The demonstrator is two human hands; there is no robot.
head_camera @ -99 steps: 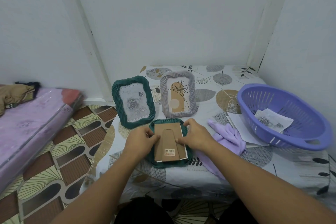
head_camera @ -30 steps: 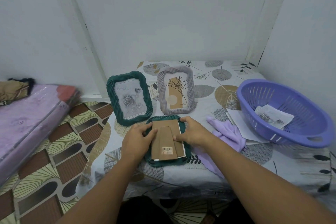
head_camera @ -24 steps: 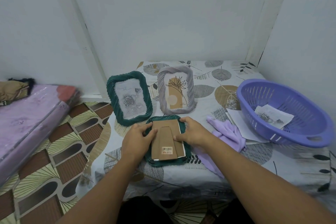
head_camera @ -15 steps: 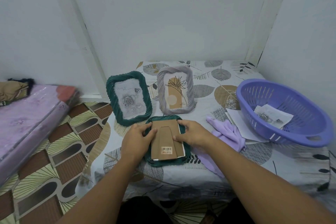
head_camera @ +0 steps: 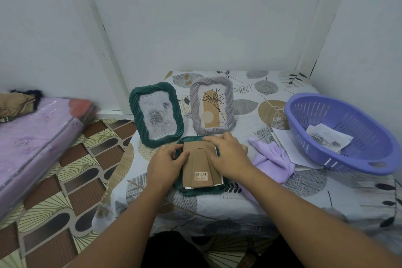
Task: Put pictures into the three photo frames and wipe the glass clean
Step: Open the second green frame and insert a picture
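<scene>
A green frame lies face down at the near edge of the table, its cardboard back up; the left hand presses the back's left edge with curled fingers; the right hand lies flat across its far right corner; 2 filled frames, green and grey, stand just beyond; a purple cloth lies right, near a basket.

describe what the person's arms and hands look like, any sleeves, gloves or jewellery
Both forearms are bare right up to the bottom edge of the picture, so no sleeve shows. The left hand and right hand wear no gloves, and no ring, watch or bracelet can be seen on the fingers or wrists. No marks or tattoos show on them. Fingernail detail is too small to tell.
</scene>
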